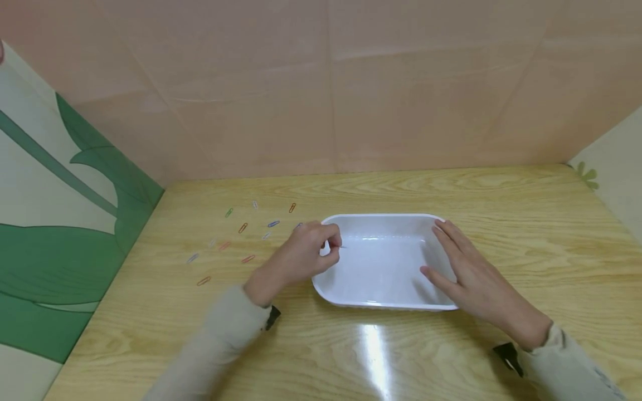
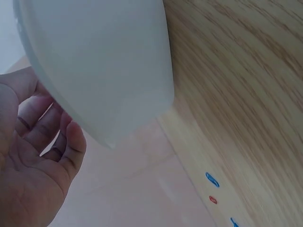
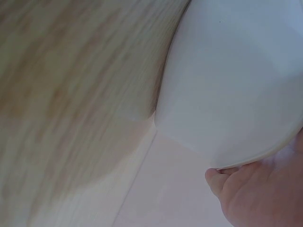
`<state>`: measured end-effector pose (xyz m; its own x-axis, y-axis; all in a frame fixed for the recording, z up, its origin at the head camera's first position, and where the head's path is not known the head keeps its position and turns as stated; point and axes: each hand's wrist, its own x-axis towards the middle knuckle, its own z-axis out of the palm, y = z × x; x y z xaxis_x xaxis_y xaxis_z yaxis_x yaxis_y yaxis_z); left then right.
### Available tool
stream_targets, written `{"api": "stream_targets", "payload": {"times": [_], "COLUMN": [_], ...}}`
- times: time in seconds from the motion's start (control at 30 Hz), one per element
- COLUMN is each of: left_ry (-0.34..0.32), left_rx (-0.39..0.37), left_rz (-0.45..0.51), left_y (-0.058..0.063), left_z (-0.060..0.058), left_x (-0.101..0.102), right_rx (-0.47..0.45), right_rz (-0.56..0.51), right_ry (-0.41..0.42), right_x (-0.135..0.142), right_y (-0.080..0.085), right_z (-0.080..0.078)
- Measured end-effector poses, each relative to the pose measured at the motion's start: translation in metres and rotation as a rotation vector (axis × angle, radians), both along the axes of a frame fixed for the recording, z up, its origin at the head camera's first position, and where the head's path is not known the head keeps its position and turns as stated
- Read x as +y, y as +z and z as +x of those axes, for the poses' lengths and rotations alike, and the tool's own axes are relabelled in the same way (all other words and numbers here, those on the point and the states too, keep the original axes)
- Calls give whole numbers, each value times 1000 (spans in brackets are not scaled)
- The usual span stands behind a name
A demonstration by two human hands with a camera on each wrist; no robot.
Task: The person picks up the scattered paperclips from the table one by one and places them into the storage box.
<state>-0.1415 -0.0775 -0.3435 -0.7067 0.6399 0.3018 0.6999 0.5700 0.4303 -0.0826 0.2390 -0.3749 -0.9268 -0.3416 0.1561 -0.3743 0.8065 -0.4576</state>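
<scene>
A white rectangular tray [image 1: 386, 267] with rounded corners sits on the wooden table. Over its left end, my left hand [image 1: 307, 248] pinches a small pale paper clip [image 1: 344, 247] between thumb and forefinger; only a thin tip of it shows. The left wrist view has this hand [image 2: 42, 142] at the tray's rim, its fingertips hidden behind the wall. My right hand [image 1: 468, 273] rests at the tray's right end, fingers fairly straight along the rim and thumb stretched over the inside. In the right wrist view, the hand [image 3: 265, 189] touches the tray's rim [image 3: 255, 158].
Several coloured paper clips lie scattered left of the tray, among them a green clip [image 1: 229, 213], a red clip [image 1: 243, 228], a blue clip [image 1: 273, 224] and an orange clip [image 1: 203, 280]. A pinkish covering [image 1: 331, 89] rises behind the table's far edge.
</scene>
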Motion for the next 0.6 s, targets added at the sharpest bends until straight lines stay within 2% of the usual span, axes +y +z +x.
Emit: {"api": "stream_targets", "payload": {"times": [0.23,0.47,0.6], "left_ry": [-20,23,22], "left_rx": [-34,-82,-73], "left_rz": [-11,-110,-140], "left_y": [-2,-5,-8], "left_z": [0,0,0], "left_x": [12,21,25], "right_rx": [3,3,-4], "right_rz": [-2,1,6], "right_ry": [3,6,4], "right_x": [0,0,0], "right_y": [-1,-1,0], "right_z": [0,0,0]}}
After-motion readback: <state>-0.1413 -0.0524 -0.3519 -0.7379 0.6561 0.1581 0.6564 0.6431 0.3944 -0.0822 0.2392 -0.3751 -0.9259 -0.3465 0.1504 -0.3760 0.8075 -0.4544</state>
